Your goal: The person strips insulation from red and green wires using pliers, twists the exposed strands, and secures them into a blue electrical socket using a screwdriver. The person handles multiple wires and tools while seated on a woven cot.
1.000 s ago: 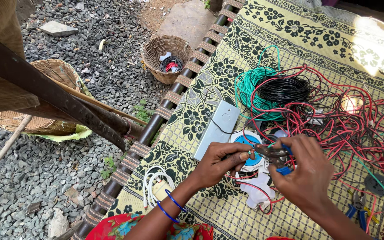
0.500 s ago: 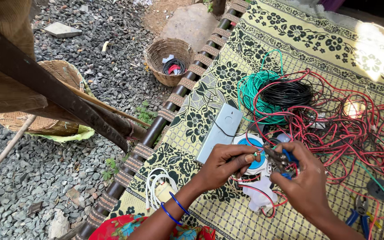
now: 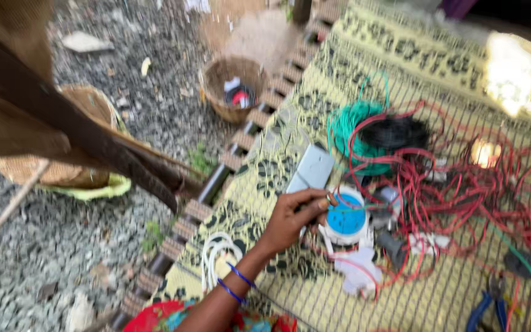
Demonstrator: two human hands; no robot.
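My left hand (image 3: 293,218) reaches over the yellow patterned mat (image 3: 314,289), its fingers curled together at the left edge of a round white fitting with a blue centre (image 3: 346,221); the blur keeps me from telling whether I pinch something small there. My right hand is out of view. Just left of my fingers lies a flat grey rectangular plate (image 3: 311,171). Tangled red wire (image 3: 462,190) spreads to the right, with a green wire coil (image 3: 350,126) farther off. Blue-handled pliers (image 3: 483,307) lie near right.
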